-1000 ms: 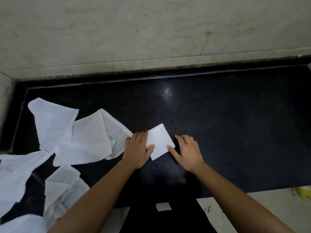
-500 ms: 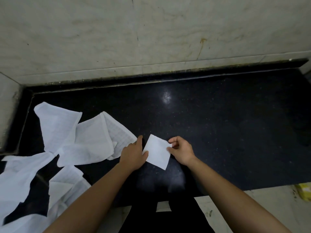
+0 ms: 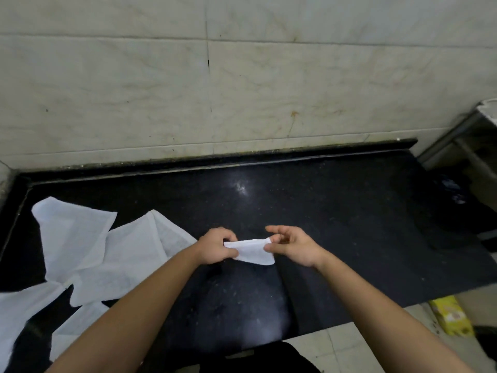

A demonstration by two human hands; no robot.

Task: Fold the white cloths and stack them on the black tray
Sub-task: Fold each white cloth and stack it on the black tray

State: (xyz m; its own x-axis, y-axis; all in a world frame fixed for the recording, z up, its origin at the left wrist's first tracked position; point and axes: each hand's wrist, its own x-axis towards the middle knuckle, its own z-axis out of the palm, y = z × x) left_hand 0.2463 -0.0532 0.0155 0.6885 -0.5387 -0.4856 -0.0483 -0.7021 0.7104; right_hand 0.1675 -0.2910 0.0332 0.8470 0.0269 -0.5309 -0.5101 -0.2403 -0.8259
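A small folded white cloth (image 3: 252, 251) hangs just above the black counter (image 3: 336, 224), held between both hands. My left hand (image 3: 216, 246) grips its left end with curled fingers. My right hand (image 3: 291, 244) pinches its right end between thumb and a finger, the other fingers spread. Several unfolded white cloths (image 3: 107, 254) lie spread and overlapping on the left part of the counter. A dark round shape (image 3: 451, 219) sits at the counter's right end; I cannot tell whether it is the black tray.
A pale tiled wall (image 3: 242, 90) rises behind the counter. A metal rack (image 3: 468, 133) stands at the far right. A yellow packet (image 3: 451, 317) lies on the light floor below the counter's front right edge.
The folded cloth was lying flat under both hands; they have lifted it off the counter and hold it by its ends. The camera has tilted up and right.
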